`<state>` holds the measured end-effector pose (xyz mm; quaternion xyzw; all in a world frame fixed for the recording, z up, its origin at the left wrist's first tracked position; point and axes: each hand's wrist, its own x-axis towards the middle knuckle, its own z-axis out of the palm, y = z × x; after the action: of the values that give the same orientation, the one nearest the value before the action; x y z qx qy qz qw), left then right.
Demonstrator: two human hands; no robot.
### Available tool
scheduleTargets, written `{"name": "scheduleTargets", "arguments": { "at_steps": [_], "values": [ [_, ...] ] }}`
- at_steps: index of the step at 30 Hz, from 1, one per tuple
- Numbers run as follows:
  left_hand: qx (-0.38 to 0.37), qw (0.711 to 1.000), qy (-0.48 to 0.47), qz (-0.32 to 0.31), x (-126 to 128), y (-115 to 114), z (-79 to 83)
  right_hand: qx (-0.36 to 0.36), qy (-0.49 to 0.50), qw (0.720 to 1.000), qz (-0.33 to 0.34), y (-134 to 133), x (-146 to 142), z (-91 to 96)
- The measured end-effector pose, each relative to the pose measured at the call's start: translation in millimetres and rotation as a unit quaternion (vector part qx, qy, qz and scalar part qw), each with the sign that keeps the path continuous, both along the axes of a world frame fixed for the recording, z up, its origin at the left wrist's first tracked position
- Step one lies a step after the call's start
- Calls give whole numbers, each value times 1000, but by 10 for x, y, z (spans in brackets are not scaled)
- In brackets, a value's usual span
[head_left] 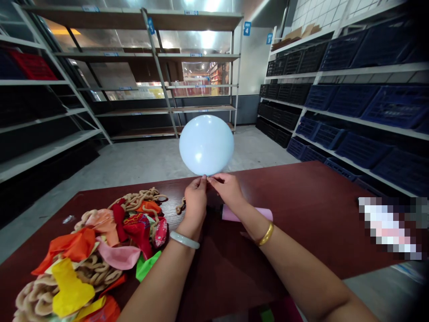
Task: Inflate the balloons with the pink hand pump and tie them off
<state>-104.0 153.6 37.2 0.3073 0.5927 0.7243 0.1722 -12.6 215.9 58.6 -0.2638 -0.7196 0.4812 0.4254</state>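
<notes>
A pale blue inflated balloon (206, 144) stands upright above the table, its neck pointing down. My left hand (196, 199) pinches the neck from the left, thumb and fingers closed. From the right, my right hand (228, 188) is closed on the same neck, its fingertips touching those of the left. The knot or opening of the neck is hidden by the fingers. Under my right wrist lies a pink cylinder with a dark end (264, 213), perhaps a pump, partly covered by the arm.
The dark red table (301, 214) bears a heap of beige rope (31, 297) and deflated balloons (72, 286) at left. A short piece of rope (180, 206) lies near my left hand. Shelves (194, 22) stand behind; blue crates (362, 147) fill the right-hand racks.
</notes>
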Motion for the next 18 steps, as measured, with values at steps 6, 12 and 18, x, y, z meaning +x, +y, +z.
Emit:
{"name": "scheduleTargets", "arguments": {
  "at_steps": [6,12,18],
  "values": [
    [28,997,-72,-6,41,-29,78,346,-207,911,-85,-137,135,93],
    [58,994,-85,-22,33,-64,137,373,-192,905,-62,-276,138,170],
    [120,968,-220,-29,-18,-19,165,230,-52,969,-71,-88,93,145]
  ]
}}
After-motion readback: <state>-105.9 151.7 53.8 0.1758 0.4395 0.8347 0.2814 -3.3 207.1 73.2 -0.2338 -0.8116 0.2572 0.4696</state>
